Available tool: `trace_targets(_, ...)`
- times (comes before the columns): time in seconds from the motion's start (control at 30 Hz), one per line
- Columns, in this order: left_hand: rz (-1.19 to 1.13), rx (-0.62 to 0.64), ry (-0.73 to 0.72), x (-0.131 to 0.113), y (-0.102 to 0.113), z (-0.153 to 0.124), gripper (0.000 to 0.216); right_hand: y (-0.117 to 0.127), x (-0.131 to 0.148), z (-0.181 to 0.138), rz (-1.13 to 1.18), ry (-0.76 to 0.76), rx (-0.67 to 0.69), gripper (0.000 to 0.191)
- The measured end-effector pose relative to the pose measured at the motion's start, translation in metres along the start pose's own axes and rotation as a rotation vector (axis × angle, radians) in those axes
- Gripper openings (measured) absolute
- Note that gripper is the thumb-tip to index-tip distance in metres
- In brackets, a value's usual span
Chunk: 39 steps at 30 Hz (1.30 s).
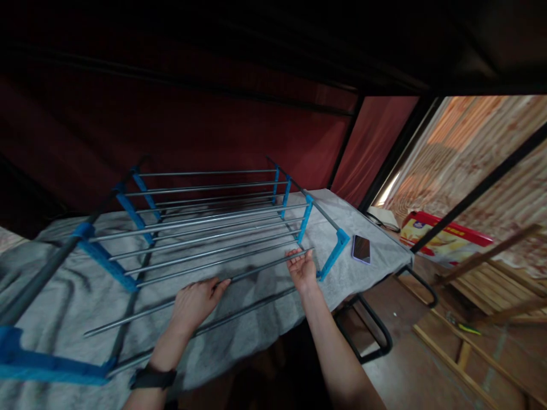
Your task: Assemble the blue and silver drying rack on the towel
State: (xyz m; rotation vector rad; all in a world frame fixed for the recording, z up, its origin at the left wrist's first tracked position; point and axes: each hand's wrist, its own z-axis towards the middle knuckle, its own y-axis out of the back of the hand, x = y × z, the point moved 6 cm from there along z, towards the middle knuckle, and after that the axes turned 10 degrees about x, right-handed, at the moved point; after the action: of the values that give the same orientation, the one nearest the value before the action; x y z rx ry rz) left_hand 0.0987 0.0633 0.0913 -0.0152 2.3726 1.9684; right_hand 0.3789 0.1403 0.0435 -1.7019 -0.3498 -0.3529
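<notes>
My left hand [199, 302] is closed round a grey metal rod [260, 267], thumb along its top. Close to the rod's right end, my right hand [302, 270] is turned palm up, holding it between thumb and fingers. The rod slants across the front of a rack made of grey tubes and blue plastic brackets [303, 222], which lies on its side. Its left end sticks out free, short of the large blue bracket [55, 367] at the lower left. Another rod [248, 309] runs below my hands, joined to the rack's front. A dark band circles my left wrist.
The rack lies on a grey blanket [329, 210] over a black-framed bed. A phone [361, 249] rests on the blanket at the right. On the floor are a red and yellow box [444, 236], wooden frames [461, 353] and a yellow-green handled tool [469, 328].
</notes>
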Motion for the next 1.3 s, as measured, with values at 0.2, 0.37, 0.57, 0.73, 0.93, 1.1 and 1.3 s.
trace_targets(0.2,-0.050,-0.098,-0.161,-0.022,-0.009,0.006,0.050,-0.010,-0.049,-0.011,-0.013,-0.203,0.093,0.052)
trace_targets(0.37,-0.083,-0.175,-0.195,-0.019,-0.003,0.003,0.042,-0.005,-0.053,-0.009,0.045,-0.144,0.015,0.059)
trace_targets(0.57,-0.035,-0.172,-0.152,-0.005,0.007,-0.006,0.054,-0.001,-0.052,-0.004,-0.021,-0.143,-0.010,0.058)
trace_targets(0.73,-0.013,-0.186,-0.161,-0.010,0.009,-0.010,0.057,-0.003,-0.052,-0.006,-0.031,-0.109,-0.031,0.055)
trace_targets(0.93,-0.009,-0.151,-0.142,-0.006,0.002,-0.006,0.060,-0.003,-0.054,-0.006,-0.018,-0.107,-0.052,0.053)
trace_targets(1.1,-0.091,-0.043,-0.118,0.003,-0.003,0.001,0.052,-0.002,-0.052,-0.006,-0.051,-0.141,-0.010,0.057)
trace_targets(1.3,-0.093,-0.060,-0.082,0.010,-0.001,0.001,0.042,0.000,-0.043,-0.002,-0.067,-0.113,0.004,0.058)
